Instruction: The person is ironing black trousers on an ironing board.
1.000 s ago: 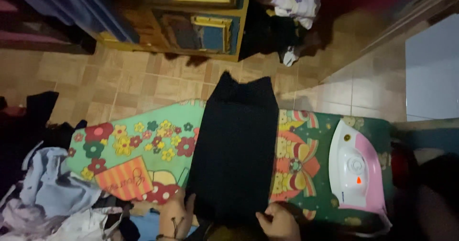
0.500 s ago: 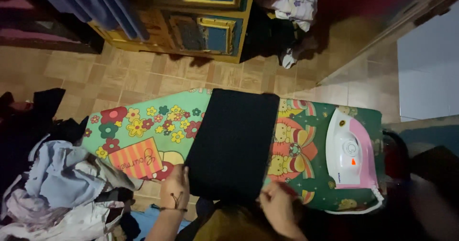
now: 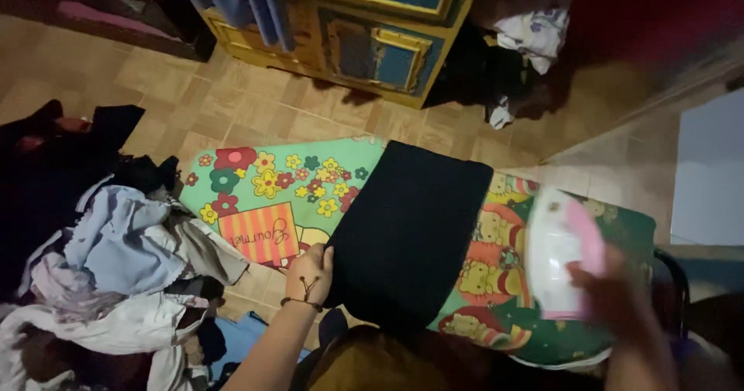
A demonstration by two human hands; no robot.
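1. The dark cloth [image 3: 411, 232] lies flat across the ironing board [image 3: 256, 197]; soft and limp, likely best held at an edge.
2. The left hand [image 3: 308, 273] pinches its near-left edge.
3. The right hand [image 3: 612, 294], blurred, closes on the pink-and-white iron [image 3: 564, 253].

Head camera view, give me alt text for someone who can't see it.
A left hand holds the edge of a black cloth on a floral ironing board, while the blurred right hand is at a pink-and-white iron. Clothes are piled left.
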